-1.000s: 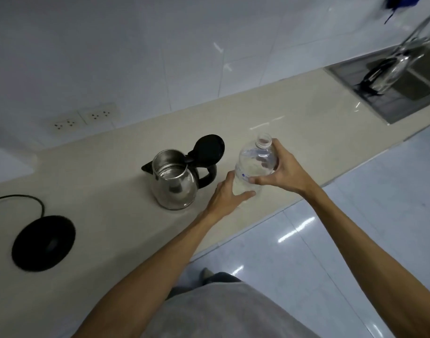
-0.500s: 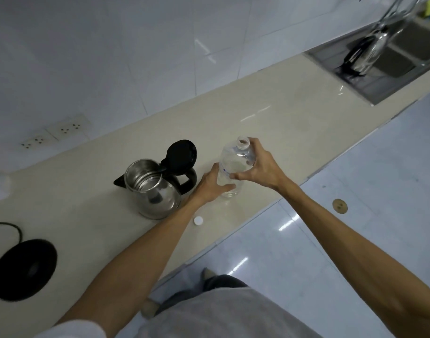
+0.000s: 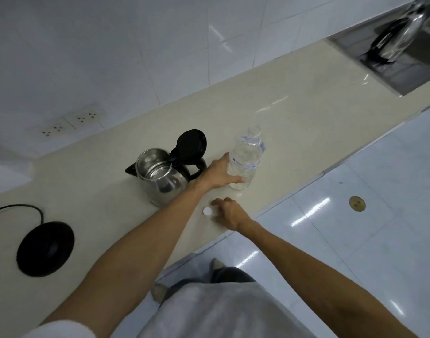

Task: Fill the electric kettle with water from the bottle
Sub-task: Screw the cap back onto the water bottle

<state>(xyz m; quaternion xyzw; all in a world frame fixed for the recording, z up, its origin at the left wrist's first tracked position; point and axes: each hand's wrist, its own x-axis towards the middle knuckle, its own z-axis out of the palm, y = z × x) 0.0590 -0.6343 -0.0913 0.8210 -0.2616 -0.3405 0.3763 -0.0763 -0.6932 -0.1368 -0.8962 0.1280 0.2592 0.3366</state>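
A steel electric kettle (image 3: 160, 178) stands on the beige counter (image 3: 294, 113) with its black lid (image 3: 192, 145) flipped up. Water shows inside it. Just to its right a clear plastic bottle (image 3: 245, 159) stands upright, uncapped and nearly empty. My left hand (image 3: 217, 175) grips the bottle's lower half. The white bottle cap (image 3: 207, 211) lies on the counter near the front edge. My right hand (image 3: 229, 213) is down beside the cap, fingertips touching or almost touching it; I cannot tell if it grips the cap.
The kettle's black round base (image 3: 45, 247) with its cord lies at the left of the counter. Wall sockets (image 3: 71, 121) sit above. A steel sink (image 3: 404, 57) with a tap is at far right. The counter's front edge runs close below my hands.
My right hand has let go of the bottle's neck and dropped down to the white cap on the counter. My left hand still holds the bottle. The view has shifted.
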